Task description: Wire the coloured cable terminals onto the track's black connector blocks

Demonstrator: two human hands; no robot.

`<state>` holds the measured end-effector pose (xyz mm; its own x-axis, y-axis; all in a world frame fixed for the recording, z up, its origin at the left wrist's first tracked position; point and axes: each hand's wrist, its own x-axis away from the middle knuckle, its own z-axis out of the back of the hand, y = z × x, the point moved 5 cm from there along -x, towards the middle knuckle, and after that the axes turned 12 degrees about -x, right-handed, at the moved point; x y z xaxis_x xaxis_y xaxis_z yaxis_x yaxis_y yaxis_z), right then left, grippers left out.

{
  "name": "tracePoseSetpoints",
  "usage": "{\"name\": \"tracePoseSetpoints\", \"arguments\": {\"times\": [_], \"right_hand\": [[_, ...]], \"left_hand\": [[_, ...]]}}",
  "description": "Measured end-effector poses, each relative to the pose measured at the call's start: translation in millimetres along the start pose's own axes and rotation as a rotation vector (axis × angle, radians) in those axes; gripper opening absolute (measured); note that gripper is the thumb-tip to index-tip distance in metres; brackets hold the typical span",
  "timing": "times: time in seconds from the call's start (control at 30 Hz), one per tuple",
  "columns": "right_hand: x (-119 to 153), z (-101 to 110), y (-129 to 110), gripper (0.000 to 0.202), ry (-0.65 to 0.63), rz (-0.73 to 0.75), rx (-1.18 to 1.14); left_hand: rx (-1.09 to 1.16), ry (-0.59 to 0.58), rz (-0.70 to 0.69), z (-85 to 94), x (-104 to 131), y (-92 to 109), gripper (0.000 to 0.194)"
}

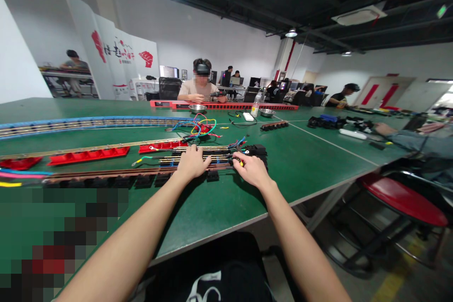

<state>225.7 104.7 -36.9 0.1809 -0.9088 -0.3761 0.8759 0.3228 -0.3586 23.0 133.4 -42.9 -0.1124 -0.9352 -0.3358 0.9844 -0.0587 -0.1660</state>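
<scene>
A long strip of brown and brass-coloured rails [116, 173] on black supports lies along the near part of the table. My left hand [192, 164] rests palm down across the rails near their right part, thumb held apart from the fingers; its fingertips are partly hidden. At the right end, my right hand [252, 171] has thumb and index finger pinched at a small yellow-sleeved wire end. Just beyond sits a black end block [257, 150], with blue and red wires [239, 142] beside it. A green-yellow wire with a ring lug [141, 160] lies left of my left hand.
Red channel pieces [90, 155] and a curved blue rail [88, 125] lie farther left on the green table [304, 170]. Beyond are loose coloured wires [212, 127], a metal bowl [197, 108], a bottle [255, 105] and a seated person [200, 87]. A red stool [403, 198] stands at right.
</scene>
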Motion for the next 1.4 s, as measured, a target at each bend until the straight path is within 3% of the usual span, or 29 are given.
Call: {"name": "tracePoseSetpoints", "arguments": {"times": [0.4,1.4], "right_hand": [[3.2,0.4,-11.7,0.037,-0.027,0.060,0.157],[5.2,-1.1,-18.1,0.039,-0.074,0.081,0.204]], "left_hand": [[-0.004,0.018,-0.002,-1.6,-0.4,0.2,0.055],[-0.003,0.000,-0.001,0.1,0.4,-0.1,0.054]]}}
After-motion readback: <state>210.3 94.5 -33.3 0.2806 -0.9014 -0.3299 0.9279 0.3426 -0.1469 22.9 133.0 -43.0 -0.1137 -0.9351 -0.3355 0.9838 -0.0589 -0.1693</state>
